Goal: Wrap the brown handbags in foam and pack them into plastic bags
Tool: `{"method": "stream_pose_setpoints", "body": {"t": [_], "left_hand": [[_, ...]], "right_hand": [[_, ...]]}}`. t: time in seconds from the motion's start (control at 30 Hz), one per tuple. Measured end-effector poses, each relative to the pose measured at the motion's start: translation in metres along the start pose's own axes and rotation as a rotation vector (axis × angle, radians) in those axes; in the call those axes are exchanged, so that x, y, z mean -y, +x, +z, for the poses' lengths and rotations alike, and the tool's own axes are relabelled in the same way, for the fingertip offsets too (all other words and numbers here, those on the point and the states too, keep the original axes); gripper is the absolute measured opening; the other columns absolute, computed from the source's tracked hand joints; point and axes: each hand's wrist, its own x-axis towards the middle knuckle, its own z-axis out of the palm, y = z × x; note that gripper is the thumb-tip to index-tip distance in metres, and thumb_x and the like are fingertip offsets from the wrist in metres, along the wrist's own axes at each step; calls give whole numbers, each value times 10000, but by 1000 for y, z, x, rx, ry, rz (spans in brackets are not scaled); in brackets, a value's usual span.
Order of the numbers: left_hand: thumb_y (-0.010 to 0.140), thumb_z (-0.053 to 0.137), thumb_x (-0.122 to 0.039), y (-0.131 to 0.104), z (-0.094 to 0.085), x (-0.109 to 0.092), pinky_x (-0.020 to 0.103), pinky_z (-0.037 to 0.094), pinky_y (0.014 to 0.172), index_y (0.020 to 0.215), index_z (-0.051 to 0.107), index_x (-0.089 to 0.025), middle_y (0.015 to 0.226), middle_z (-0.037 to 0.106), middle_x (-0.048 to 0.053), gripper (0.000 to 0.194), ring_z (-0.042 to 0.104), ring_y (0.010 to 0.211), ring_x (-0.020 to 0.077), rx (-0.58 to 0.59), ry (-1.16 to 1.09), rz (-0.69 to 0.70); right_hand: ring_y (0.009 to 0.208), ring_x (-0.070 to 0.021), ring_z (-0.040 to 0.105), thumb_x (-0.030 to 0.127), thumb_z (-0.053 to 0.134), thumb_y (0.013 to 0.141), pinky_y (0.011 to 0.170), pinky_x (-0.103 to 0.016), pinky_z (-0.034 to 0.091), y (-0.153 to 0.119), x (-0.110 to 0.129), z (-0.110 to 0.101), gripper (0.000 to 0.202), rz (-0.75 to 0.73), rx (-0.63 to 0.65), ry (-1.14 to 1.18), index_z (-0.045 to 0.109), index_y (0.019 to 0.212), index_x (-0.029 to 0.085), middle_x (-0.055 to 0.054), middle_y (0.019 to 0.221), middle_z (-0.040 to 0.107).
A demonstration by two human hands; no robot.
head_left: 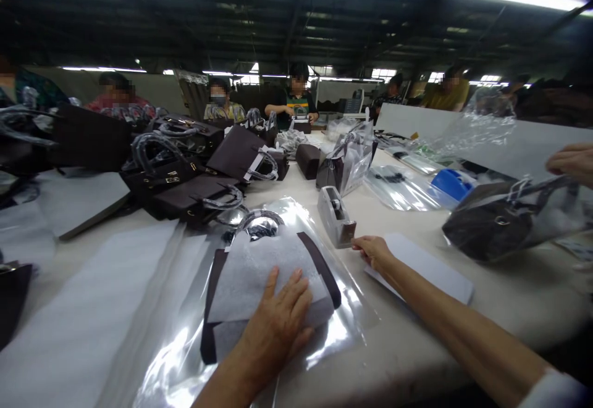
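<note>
A dark brown handbag (328, 272) lies on clear plastic sheeting (343, 324), with white tissue paper (250, 272) over its front. Its handle (259, 216), wrapped in clear film, points away from me. My left hand (280, 315) rests on the paper, palm down with fingers spread. To the right of the bag stands a grey tape dispenser (334, 216). The fingers of my right hand (373, 250) are pinched at its cutter end, on what looks like the end of the tape; the strip itself is hardly visible.
White paper sheets (419, 266) lie under my right forearm. More tissue sheets (92, 309) spread at left, below a heap of dark handbags (171, 173). At right, another person's hand (574, 162) is at a plastic-covered bag (495, 220). Several people work across the table.
</note>
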Motion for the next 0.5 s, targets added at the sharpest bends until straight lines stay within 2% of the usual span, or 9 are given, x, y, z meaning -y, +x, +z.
{"method": "stream_pose_setpoints", "body": {"t": [0.1,0.2,0.3,0.37,0.5], "left_hand": [[739,631,-280,1,-3,-1,619,264,1000,1092,505,-159,1201,542,128,394,405,1227,304,-4,-15,7],[689,679,-264,1,-6,-2,611,282,993,1073,531,-181,1187,517,130,420,379,1227,324,-36,-17,-24],[674,695,-290,1,-7,-3,619,286,981,1078,536,-205,1100,537,106,443,448,1136,311,-81,7,-40],[679,689,-286,0,-6,-4,611,290,981,1092,525,-220,1075,540,90,449,481,1081,284,-86,16,-51],[670,689,-228,-1,-6,-5,565,295,1008,1091,489,-200,1037,552,69,467,506,1049,248,-55,-32,-78]], "right_hand": [[364,-14,331,323,626,765,342,-162,235,-39,6,-3,218,-48,87,91,534,706,134,38,604,554],[345,-2,306,348,706,661,332,-165,157,-91,12,4,268,-57,309,164,539,699,142,21,619,586],[325,6,288,375,725,630,336,-161,110,-133,11,20,307,15,516,217,544,696,136,22,584,584],[317,7,281,381,722,627,333,-160,100,-147,6,32,310,51,550,218,547,676,130,22,572,583],[304,3,276,400,713,622,323,-160,95,-150,-3,49,318,71,482,164,541,629,133,33,546,570]]}}
